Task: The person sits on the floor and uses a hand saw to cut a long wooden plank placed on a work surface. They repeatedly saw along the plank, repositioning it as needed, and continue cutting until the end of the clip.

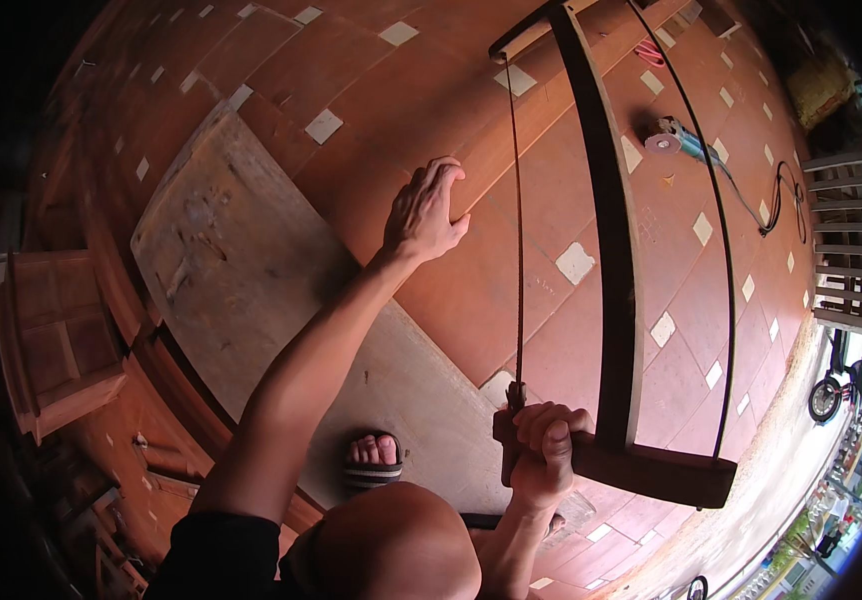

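Observation:
A large wooden frame saw stands nearly upright in front of me, with a thin blade [517, 230], a dark centre bar [606, 240] and a tension cord [716, 260]. My right hand [543, 447] is shut on the saw's lower end piece, next to where the blade is fixed. My left hand [427, 212] is stretched forward, palm down and fingers spread, pressing on a reddish wooden plank [371, 140] just left of the blade. The plank lies across a worn grey board [221, 250]. My sandalled foot [371, 460] stands on that grey board.
An angle grinder [673, 138] with a trailing cable [776, 200] lies on the red tiled floor [681, 360] beyond the saw. Stacked wooden furniture parts [56, 340] stand at the left. A metal gate [851, 240] and a parked motorbike [831, 390] are at the right.

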The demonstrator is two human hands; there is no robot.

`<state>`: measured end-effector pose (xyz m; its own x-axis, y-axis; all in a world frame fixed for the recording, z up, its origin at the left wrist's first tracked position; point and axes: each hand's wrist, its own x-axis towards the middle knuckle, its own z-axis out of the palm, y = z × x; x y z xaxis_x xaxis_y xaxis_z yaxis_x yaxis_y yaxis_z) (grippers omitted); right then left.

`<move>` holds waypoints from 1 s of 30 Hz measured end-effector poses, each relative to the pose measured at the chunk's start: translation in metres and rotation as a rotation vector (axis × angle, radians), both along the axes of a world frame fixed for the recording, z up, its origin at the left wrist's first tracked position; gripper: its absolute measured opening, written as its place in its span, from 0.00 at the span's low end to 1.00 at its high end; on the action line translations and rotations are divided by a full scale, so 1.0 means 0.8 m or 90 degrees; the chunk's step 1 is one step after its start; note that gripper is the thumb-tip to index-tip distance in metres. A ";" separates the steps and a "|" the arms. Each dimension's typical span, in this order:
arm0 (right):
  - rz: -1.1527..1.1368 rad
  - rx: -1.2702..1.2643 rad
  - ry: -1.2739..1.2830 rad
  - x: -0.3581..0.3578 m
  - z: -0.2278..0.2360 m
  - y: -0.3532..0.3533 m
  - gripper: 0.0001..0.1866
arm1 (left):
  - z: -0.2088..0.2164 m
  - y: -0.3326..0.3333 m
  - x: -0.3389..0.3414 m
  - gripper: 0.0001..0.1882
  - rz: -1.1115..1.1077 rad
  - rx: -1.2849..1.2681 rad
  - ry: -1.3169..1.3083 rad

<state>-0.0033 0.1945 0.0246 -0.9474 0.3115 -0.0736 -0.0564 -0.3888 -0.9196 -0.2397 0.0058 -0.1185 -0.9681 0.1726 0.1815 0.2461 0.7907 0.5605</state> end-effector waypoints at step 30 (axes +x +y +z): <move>0.088 -0.086 -0.068 -0.065 -0.052 -0.022 0.16 | -0.013 0.008 -0.007 0.35 0.010 0.024 0.000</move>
<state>-0.0550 0.1768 -0.0166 -0.9650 0.1596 -0.2079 0.1009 -0.5060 -0.8566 -0.2456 0.0120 -0.1289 -0.9706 0.1506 0.1877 0.2340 0.7730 0.5897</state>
